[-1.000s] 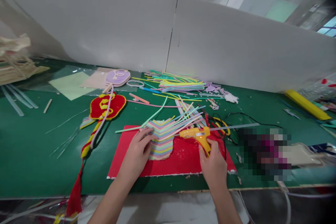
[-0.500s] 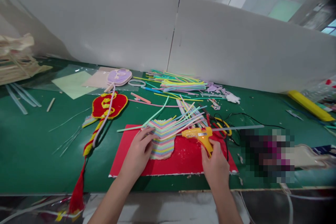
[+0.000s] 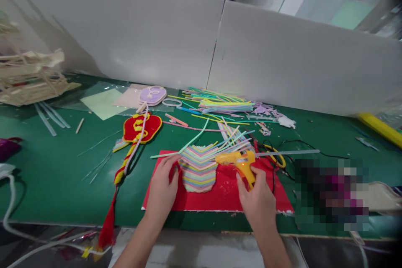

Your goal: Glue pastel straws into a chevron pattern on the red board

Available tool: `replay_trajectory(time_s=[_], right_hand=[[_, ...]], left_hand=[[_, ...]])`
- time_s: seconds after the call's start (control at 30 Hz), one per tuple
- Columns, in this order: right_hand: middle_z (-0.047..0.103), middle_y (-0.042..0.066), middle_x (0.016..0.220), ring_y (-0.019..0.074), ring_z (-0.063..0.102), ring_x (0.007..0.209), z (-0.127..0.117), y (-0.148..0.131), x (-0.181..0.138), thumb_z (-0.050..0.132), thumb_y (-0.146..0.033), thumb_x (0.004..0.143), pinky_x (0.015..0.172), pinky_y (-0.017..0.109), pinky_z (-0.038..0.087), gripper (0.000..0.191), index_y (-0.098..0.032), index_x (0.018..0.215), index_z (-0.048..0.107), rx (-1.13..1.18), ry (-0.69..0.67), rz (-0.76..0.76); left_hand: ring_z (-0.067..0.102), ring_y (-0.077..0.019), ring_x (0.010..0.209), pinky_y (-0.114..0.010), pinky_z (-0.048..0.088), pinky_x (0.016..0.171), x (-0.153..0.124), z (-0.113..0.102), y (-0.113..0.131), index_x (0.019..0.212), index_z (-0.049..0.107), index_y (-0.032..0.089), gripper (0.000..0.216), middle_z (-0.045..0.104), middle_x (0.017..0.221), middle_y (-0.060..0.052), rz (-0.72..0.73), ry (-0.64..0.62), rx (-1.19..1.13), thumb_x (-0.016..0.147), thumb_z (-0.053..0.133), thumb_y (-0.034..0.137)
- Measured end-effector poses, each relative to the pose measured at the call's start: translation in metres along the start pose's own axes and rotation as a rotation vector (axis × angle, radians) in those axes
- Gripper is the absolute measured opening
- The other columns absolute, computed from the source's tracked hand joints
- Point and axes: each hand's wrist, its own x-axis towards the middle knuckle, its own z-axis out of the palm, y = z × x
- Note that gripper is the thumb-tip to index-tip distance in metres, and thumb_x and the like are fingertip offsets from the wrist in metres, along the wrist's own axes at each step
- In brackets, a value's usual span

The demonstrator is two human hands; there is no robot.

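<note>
My right hand (image 3: pixel 259 192) is wrapped round the handle of a yellow hot glue gun (image 3: pixel 232 158). Its nozzle points left at the edge of a striped panel (image 3: pixel 198 176) made of pastel fuzzy stems laid in V-shaped rows. A long translucent glue stick (image 3: pixel 289 152) juts from the back of the gun. At the panel's upper left, my left hand (image 3: pixel 163 182) rests with thumb and fingers apart, fingertips touching a bent pale green stem (image 3: pixel 196 137). Loose stem ends fan out to the panel's upper right. Beneath lies a red board (image 3: pixel 229 199).
Left of the board lies a red and yellow fuzzy ornament (image 3: pixel 152 127) with a red tassel (image 3: pixel 107 226). Behind are a bundle of coloured stems (image 3: pixel 226 104) and a lilac fuzzy piece (image 3: pixel 153 95). A black cord (image 3: pixel 314 146) and yellow-handled scissors (image 3: pixel 279 159) are at the right.
The view has shifted left, so the table's things sit further right. My left hand has slid back a little from the striped panel, its thumb now further from the fingers. The glue gun stays in my right hand.
</note>
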Motion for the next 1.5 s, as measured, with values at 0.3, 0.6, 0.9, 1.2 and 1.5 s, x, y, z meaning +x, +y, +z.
replay_trajectory(time_s=[0.3, 0.6, 0.9, 1.2, 1.5], right_hand=[[0.069, 0.013, 0.106, 0.0255, 0.068, 0.088, 0.011, -0.041, 0.002, 0.047, -0.049, 0.089, 0.064, 0.031, 0.052, 0.04, -0.017, 0.112, 0.05, 0.016, -0.047, -0.169], [0.064, 0.018, 0.112, 0.0243, 0.066, 0.091, 0.019, -0.055, -0.003, 0.043, -0.036, 0.093, 0.072, 0.032, 0.054, 0.038, -0.01, 0.118, 0.054, -0.093, -0.009, -0.331], [0.065, 0.016, 0.108, 0.0234, 0.066, 0.089, 0.023, -0.062, -0.006, 0.041, -0.026, 0.093, 0.071, 0.032, 0.054, 0.035, -0.008, 0.12, 0.055, -0.079, 0.033, -0.385], [0.065, 0.014, 0.11, 0.0235, 0.065, 0.094, 0.027, -0.063, -0.005, 0.039, -0.03, 0.095, 0.076, 0.032, 0.053, 0.036, -0.011, 0.121, 0.056, -0.007, 0.048, -0.39], [0.065, 0.016, 0.111, 0.0234, 0.065, 0.094, 0.032, -0.06, -0.006, 0.041, -0.03, 0.094, 0.076, 0.032, 0.053, 0.037, -0.011, 0.12, 0.058, 0.018, 0.045, -0.366]], left_hand=[[0.041, -0.0283, 0.133, -0.051, 0.036, 0.109, -0.012, -0.012, -0.018, 0.129, 0.053, 0.015, 0.041, 0.05, 0.139, -0.014, 0.075, -0.141, 0.298, 0.096, 0.039, 0.034], [0.04, -0.0286, 0.135, -0.052, 0.034, 0.11, -0.016, -0.009, -0.014, 0.137, 0.047, 0.017, 0.045, 0.048, 0.143, -0.012, 0.149, -0.171, 0.518, 0.096, 0.04, 0.034], [0.039, -0.0303, 0.135, -0.049, 0.035, 0.11, -0.017, -0.008, -0.01, 0.139, 0.044, 0.008, 0.062, 0.042, 0.147, -0.015, 0.175, -0.186, 0.673, 0.091, 0.046, 0.047], [0.039, -0.0309, 0.136, -0.049, 0.036, 0.11, -0.017, -0.006, -0.01, 0.138, 0.044, 0.008, 0.064, 0.042, 0.147, -0.015, 0.166, -0.183, 0.686, 0.09, 0.045, 0.05], [0.039, -0.0312, 0.136, -0.051, 0.036, 0.11, -0.018, -0.006, -0.012, 0.139, 0.043, 0.008, 0.065, 0.042, 0.147, -0.016, 0.176, -0.179, 0.669, 0.089, 0.048, 0.048]])
